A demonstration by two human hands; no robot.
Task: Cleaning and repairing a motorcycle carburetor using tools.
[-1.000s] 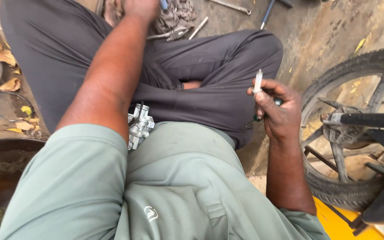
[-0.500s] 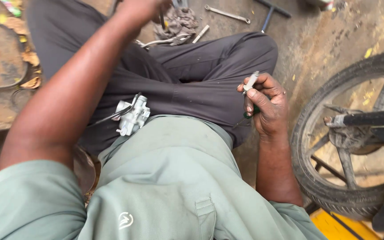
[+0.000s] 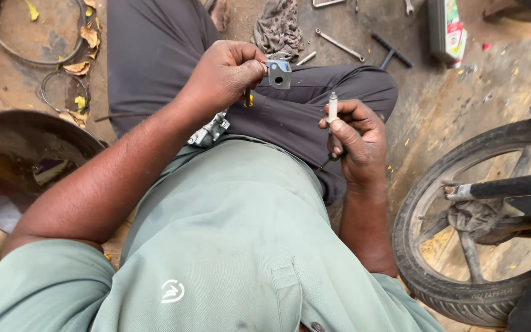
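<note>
Two raised hands, left hand (image 3: 225, 74) pinching bracket (image 3: 278, 74)

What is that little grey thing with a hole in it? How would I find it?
Start at the dark grey trousers across the top of the picture, then follow the left hand raised over them. Pinched at its fingertips is a small grey metal block with one round hole and a blue top edge, unlike the long thin tool in the right hand.

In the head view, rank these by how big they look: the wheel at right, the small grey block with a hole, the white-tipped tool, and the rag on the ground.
1. Wheel, cut off by the frame.
2. Rag.
3. White-tipped tool in the right hand, partly hidden.
4. Grey block in the left hand.
The last two look close; the order is unsure.
</note>
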